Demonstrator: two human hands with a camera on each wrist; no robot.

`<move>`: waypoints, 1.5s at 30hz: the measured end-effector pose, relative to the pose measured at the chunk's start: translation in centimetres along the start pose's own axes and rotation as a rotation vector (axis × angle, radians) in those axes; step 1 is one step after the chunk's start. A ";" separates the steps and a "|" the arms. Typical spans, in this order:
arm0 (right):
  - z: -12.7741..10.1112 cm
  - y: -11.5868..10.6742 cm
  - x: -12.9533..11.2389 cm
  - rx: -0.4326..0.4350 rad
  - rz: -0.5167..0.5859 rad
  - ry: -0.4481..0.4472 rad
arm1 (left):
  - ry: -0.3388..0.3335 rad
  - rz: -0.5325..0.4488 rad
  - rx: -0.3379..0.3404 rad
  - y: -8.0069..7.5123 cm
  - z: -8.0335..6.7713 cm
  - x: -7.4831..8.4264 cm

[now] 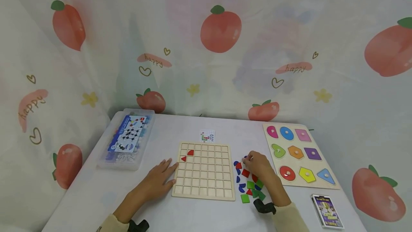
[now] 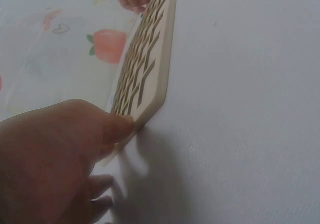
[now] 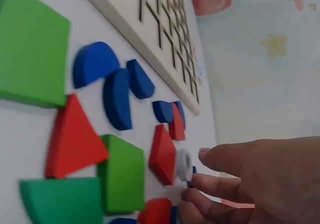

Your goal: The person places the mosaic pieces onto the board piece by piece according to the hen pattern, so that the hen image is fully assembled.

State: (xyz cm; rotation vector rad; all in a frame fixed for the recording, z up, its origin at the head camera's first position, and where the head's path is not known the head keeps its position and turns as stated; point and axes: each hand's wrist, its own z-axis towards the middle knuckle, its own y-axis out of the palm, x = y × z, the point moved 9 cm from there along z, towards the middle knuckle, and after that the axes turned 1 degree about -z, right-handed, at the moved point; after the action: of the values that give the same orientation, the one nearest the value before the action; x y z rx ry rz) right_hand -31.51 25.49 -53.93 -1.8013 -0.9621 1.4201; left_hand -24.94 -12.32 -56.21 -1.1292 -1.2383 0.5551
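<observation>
Right grip (image 3: 260,179) fingertips touch white ring (image 3: 184,166) among coloured pieces.

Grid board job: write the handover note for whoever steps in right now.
Left hand: open, fingers lying flat against the left edge of the wooden grid board, steadying it.
Right hand: reaching into the pile of loose colour tiles right of the board, fingertips pinching a small white disc at the pile's far end.
Done: two red pieces sit in the board's upper-left squares.
Left: every other square looks unfilled; red, blue and green tiles lie loose on the table. The pattern card lies just beyond the board's far edge.
</observation>
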 end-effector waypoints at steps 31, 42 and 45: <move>-0.1 0.6 -0.2 0.026 0.009 -0.192 | -0.006 -0.008 0.007 -0.2 0.0 0.1; 0.0 1.3 -5.0 0.056 0.078 -0.236 | -0.008 -0.026 0.005 -0.3 -0.2 0.3; 0.1 2.4 -7.2 0.057 0.094 -0.263 | -0.007 -0.029 0.001 -0.3 -0.2 0.4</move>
State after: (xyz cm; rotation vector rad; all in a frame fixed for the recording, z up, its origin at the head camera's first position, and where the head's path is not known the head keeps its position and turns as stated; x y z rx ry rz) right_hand -32.24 18.16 -52.29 -1.6649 -0.9657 1.7580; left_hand -24.73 -12.20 -55.75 -1.1076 -1.2580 0.5381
